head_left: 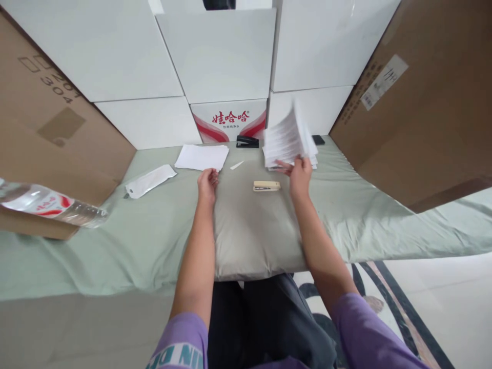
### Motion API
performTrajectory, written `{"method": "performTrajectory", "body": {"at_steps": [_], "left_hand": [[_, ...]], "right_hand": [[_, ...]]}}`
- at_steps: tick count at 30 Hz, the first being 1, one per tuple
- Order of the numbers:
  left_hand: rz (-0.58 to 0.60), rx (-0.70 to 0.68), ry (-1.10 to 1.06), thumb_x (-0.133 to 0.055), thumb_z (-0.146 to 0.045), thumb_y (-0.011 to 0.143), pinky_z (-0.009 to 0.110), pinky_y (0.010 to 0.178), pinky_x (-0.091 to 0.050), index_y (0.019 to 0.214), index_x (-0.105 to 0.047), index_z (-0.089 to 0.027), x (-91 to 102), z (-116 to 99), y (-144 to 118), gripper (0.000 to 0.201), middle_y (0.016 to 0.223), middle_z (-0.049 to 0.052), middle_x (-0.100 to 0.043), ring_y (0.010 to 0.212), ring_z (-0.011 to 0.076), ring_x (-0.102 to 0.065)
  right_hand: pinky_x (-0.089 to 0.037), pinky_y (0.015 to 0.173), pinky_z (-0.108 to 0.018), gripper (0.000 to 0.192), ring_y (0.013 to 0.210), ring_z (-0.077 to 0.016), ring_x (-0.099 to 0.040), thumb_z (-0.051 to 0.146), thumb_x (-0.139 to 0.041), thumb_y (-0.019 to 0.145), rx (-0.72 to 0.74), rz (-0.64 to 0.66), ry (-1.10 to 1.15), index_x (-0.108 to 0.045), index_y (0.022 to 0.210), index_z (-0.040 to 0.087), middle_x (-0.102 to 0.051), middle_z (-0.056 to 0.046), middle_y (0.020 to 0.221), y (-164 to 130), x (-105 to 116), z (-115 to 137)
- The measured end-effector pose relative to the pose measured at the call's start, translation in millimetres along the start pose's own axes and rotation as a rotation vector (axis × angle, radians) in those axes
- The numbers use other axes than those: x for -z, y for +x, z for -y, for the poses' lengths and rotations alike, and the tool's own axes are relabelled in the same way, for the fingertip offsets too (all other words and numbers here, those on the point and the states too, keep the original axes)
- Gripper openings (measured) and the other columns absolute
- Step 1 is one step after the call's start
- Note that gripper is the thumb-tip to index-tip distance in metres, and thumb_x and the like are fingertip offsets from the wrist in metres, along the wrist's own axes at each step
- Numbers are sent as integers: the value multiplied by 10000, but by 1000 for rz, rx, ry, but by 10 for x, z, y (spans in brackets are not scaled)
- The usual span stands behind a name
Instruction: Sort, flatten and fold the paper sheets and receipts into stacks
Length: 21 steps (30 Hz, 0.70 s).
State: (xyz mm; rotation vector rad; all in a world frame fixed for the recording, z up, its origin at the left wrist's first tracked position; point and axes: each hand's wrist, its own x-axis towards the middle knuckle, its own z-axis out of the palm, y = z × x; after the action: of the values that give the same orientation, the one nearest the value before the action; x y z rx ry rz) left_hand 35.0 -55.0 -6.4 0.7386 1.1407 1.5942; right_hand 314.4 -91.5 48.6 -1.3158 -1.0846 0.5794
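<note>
My right hand (300, 175) lifts a sheaf of printed white papers (286, 137) by its lower edge, above more sheets lying on the green cloth (154, 225). The lifted papers are blurred. My left hand (208, 184) rests on the far left corner of a grey cushion (253, 230) with fingers loosely curled, holding nothing. A beige stapler (266, 186) lies on the cushion between my hands. A second stack of blank white paper (202, 157) lies beyond my left hand.
A black stapler (247, 141) sits at the back by a red-and-white carton (229, 120). A small white strip (237, 165), a white plastic sleeve (149, 180), a dark phone (318, 139) and a water bottle (49, 205) are around. Cardboard boxes (418, 97) flank both sides.
</note>
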Motion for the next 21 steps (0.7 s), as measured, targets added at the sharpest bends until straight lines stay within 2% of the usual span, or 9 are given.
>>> {"method": "performTrajectory", "body": {"at_steps": [3, 5, 8, 11, 14, 16, 21], "left_hand": [[6, -11, 6, -661, -459, 698, 205, 515, -356, 763, -599, -193, -23, 24, 22, 281, 684, -18, -594, 541, 78, -492], [13, -20, 12, -663, -447, 687, 200, 512, -350, 766, -615, -186, -36, 35, 30, 276, 685, -18, -598, 535, 74, -483], [28, -45, 44, -662, -437, 676, 196, 515, -352, 780, -643, -178, -41, 51, 42, 279, 696, -13, -608, 548, 75, -482], [42, -44, 101, -663, -442, 685, 201, 520, -362, 792, -651, -183, -29, 68, 60, 281, 695, -11, -615, 553, 85, -487], [87, -31, 144, -676, -450, 692, 207, 521, -366, 791, -649, -187, -14, 79, 74, 282, 696, -8, -623, 555, 94, -501], [115, -38, 167, -680, -449, 696, 208, 522, -362, 787, -655, -187, -13, 81, 73, 279, 699, -3, -629, 563, 99, -510], [141, -74, 217, -660, -417, 724, 211, 516, -345, 775, -679, -190, -38, 76, 30, 234, 694, 7, -638, 569, 105, -505]], "right_hand": [[-553, 906, -392, 618, 1263, -248, -612, 387, -40, 1026, 145, -152, -292, -494, 1386, 171, -569, -180, 1275, 338, 204, -31], [-478, 1039, -463, 638, 1340, -274, -538, 357, -46, 1038, 211, -165, -526, -530, 1378, 118, -560, -226, 1337, 528, 265, -72], [-334, 1153, -545, 545, 1426, -307, -434, 263, -177, 1029, 230, -48, -823, -551, 1398, 118, -456, -245, 1515, 655, 191, -228], [-200, 1180, -643, 488, 1490, -363, -327, 219, -321, 991, 120, 160, -1042, -578, 1403, 175, -343, -191, 1630, 586, 1, -473], [-157, 1165, -687, 519, 1489, -393, -322, 225, -340, 987, -2, 245, -1117, -541, 1465, 233, -318, -162, 1652, 470, -142, -670], [-160, 1152, -705, 537, 1483, -405, -325, 238, -331, 988, -25, 231, -1114, -510, 1494, 256, -308, -154, 1658, 431, -170, -729], [-147, 1122, -757, 532, 1531, -447, -176, 235, -338, 961, -45, 142, -1098, -540, 1451, 199, -255, -195, 1667, 406, -127, -728]]}}
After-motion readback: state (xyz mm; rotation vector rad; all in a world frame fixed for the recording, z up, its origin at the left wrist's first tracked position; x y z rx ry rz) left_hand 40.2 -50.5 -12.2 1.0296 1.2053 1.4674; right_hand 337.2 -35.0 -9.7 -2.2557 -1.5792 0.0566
